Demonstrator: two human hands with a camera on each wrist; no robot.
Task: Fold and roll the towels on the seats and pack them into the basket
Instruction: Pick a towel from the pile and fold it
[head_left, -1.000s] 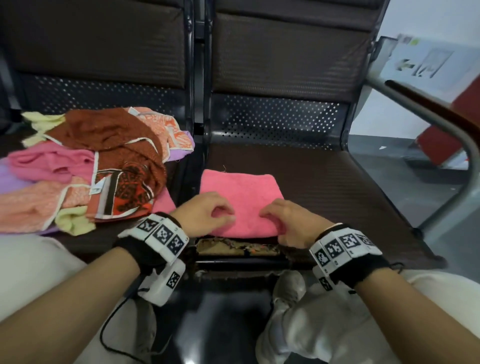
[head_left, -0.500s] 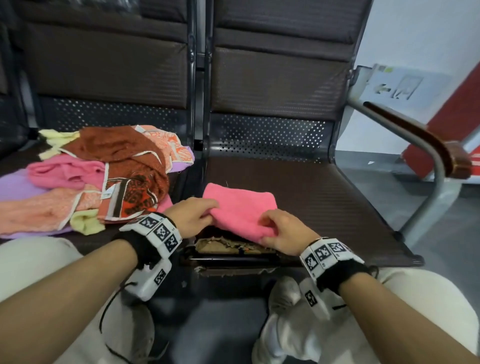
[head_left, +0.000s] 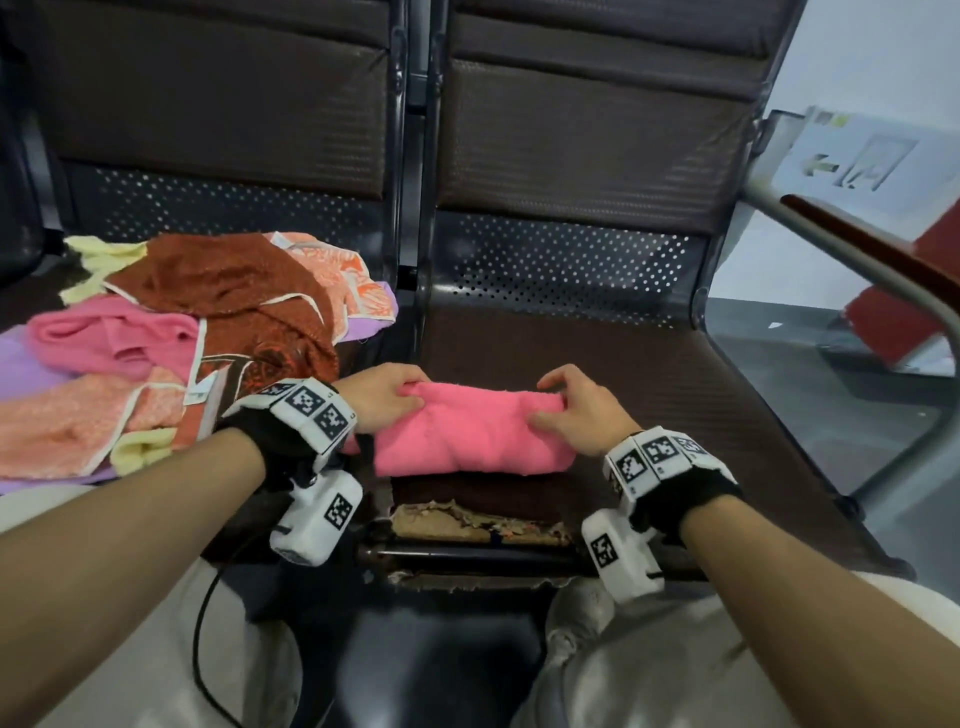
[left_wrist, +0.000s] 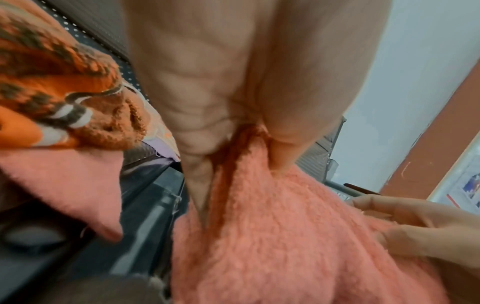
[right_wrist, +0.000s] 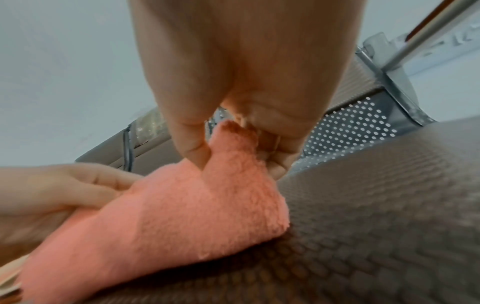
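Observation:
A pink towel lies folded into a short thick bundle near the front of the right seat. My left hand pinches its far left corner; in the left wrist view the thumb and fingers close on the pink towel. My right hand pinches the far right corner, and the right wrist view shows that hand nipping a raised tip of the towel. A heap of unfolded towels covers the left seat. No basket is in view.
The right seat's front edge is torn, with padding showing. A metal armrest rises at the right. Both seat backs stand behind. My knees in light trousers are close to the seat front.
The flat pink towel has been gathered from its near edge toward the seat back into a thicker, narrower bundle. Both hands moved forward with it and now hold its far corners.

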